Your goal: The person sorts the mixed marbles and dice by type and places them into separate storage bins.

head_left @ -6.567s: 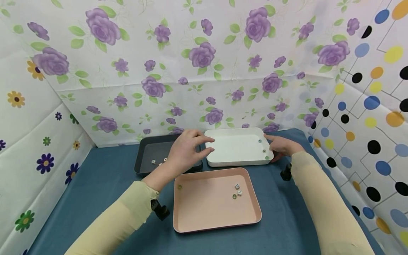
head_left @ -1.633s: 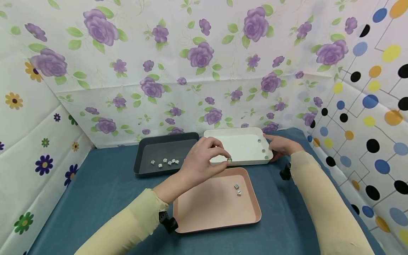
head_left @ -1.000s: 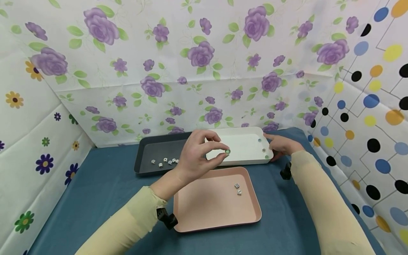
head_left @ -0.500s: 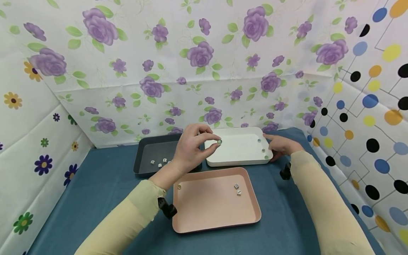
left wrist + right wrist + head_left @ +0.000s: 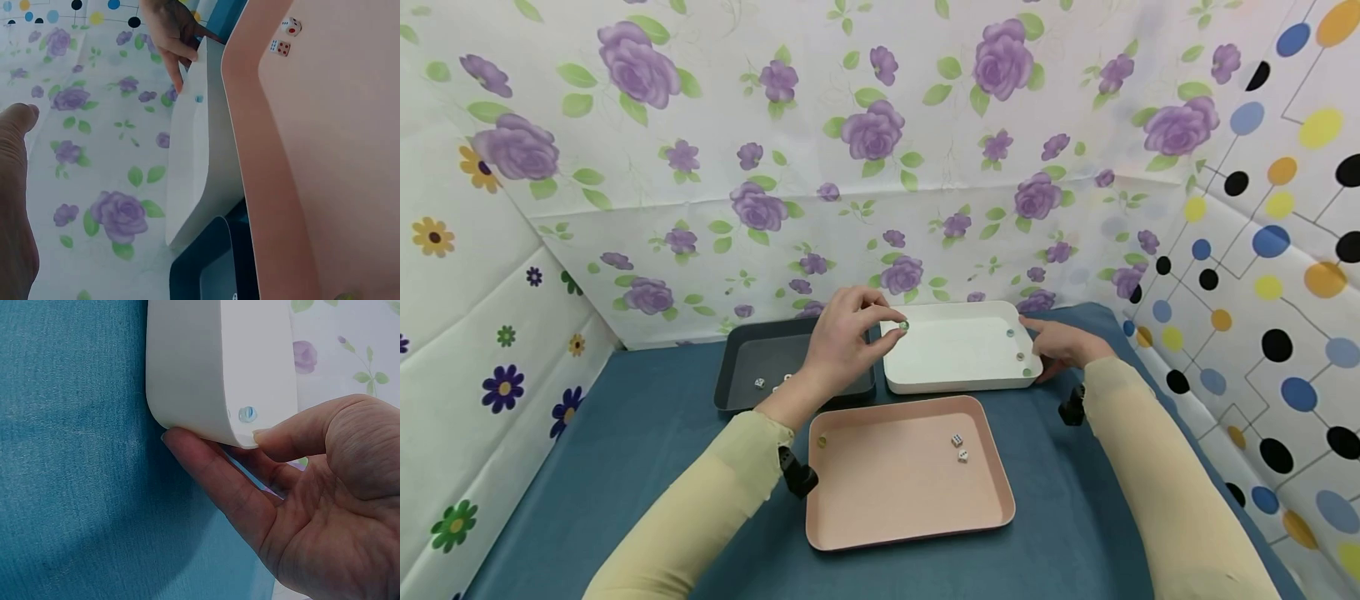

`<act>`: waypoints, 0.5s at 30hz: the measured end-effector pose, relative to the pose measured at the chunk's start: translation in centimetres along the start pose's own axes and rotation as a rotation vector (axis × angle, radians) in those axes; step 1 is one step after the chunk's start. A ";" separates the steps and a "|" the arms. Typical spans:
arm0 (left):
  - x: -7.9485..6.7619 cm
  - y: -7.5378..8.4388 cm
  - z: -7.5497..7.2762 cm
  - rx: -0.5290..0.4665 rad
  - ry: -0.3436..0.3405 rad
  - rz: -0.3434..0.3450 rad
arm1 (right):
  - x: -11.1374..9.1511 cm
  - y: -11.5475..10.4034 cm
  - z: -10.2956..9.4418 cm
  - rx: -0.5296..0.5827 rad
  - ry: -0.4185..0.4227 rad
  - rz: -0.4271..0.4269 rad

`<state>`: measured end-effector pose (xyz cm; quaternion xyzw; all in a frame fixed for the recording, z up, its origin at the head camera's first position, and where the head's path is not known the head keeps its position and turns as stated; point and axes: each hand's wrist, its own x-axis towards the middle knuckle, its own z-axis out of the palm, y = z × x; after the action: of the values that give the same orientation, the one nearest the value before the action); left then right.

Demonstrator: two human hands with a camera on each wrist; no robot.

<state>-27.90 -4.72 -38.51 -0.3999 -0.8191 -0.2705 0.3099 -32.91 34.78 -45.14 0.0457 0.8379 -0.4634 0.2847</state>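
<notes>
My left hand (image 5: 847,333) pinches a small green glass marble (image 5: 904,326) between thumb and fingertips, above the left end of the white tray (image 5: 955,354). The left wrist view catches only part of this hand, without the marble. At the tray's right end, my right hand (image 5: 1067,344) grips the rim, thumb on top and fingers against the outer wall, as the right wrist view shows. Several marbles lie along that end, including a bluish one (image 5: 248,414). In front, the pink tray (image 5: 910,500) holds two white dice (image 5: 957,440) and a yellowish marble (image 5: 822,442).
Left of the white tray stands a dark grey tray (image 5: 741,354) with white dice (image 5: 760,383), partly hidden behind my left hand and forearm. All three trays stand close together on a blue cloth (image 5: 647,467). Patterned cloth walls enclose the back and sides.
Earlier the green marble lay beside the two dice in the pink tray. Since being picked up, it has moved back and left in my left hand. My right hand stays at the white tray.
</notes>
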 end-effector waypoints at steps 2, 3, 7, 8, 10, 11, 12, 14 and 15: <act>-0.1 -0.3 0.2 0.018 -0.022 -0.025 | 0.1 0.1 0.0 0.004 0.001 0.002; -0.1 -0.4 0.3 0.026 -0.031 -0.037 | 0.1 0.1 0.0 0.004 0.001 0.001; -0.2 -0.8 0.8 0.058 -0.077 -0.090 | 0.1 0.1 0.0 0.003 0.003 0.003; -0.3 -0.9 1.0 0.066 -0.092 -0.106 | 0.1 0.1 0.0 0.000 0.003 0.002; -0.4 -1.2 1.2 0.079 -0.122 -0.134 | 0.1 0.1 0.0 -0.003 0.005 0.004; -0.4 -1.2 1.3 0.084 -0.136 -0.146 | 0.1 0.1 0.0 -0.005 0.007 0.005; -0.5 -1.3 1.4 0.090 -0.151 -0.157 | 0.1 0.1 0.0 -0.006 0.008 0.005; -0.5 -1.4 1.5 0.095 -0.176 -0.173 | 0.2 0.2 0.0 -0.006 0.010 0.006; -0.6 -1.4 1.6 0.096 -0.187 -0.178 | 0.2 0.2 -0.1 -0.006 0.011 0.007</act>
<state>-29.27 -4.65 -40.25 -0.3336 -0.8887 -0.2189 0.2256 -33.04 34.88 -45.35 0.0502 0.8406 -0.4598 0.2818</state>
